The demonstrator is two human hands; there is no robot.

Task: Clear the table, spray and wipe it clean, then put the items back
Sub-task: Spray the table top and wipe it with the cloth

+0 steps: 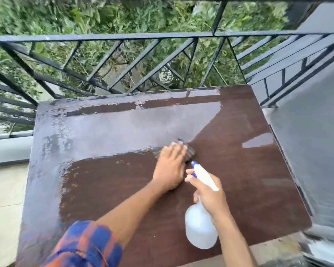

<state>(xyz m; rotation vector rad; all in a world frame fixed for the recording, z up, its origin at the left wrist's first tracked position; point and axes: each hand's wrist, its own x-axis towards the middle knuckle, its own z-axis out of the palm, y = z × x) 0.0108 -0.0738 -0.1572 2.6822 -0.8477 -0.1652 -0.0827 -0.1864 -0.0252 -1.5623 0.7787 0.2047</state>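
Observation:
The dark brown table [239, 180] fills the middle of the head view, wet and shiny over its far and left parts. My left hand [171, 166] presses flat on a dark cloth [189, 151] near the table's centre; most of the cloth is hidden under the fingers. My right hand [208, 195] grips the neck of a clear spray bottle [200, 228] with a white and blue trigger head, held just above the table. The nozzle points toward the cloth. No other items stand on the table.
A black metal railing [143, 60] runs along the far and left sides, with green plants beyond it. A grey wall [312, 151] stands close on the right. Pale floor tiles [4, 199] show on the left.

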